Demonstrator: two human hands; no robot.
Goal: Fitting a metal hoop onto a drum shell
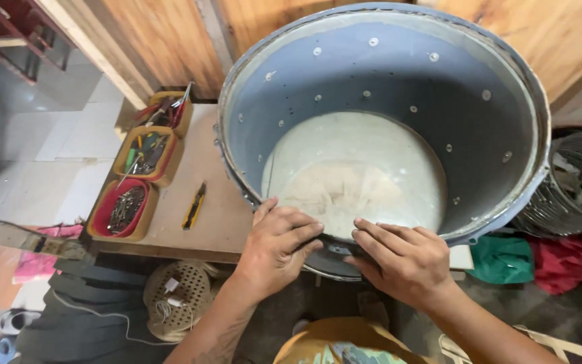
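Hidden: the near rim of the grey drum (385, 81) sits under both hands; the palms' contact can't be made out.
Left hand (277, 246): flat, fingers stretched out and pressed on the near rim, gripping nothing.
Right hand (402, 259): same story, spread flat on the rim just beside the left, fingertips nearly meeting.
Drum position: on the wooden bench (217, 202), overhanging its near edge.
Drum facing: mouth tipped up toward the camera, pale bottom at the far end.
Nearby: yellow utility knife (194, 205), tool trays (144, 156) to the left.
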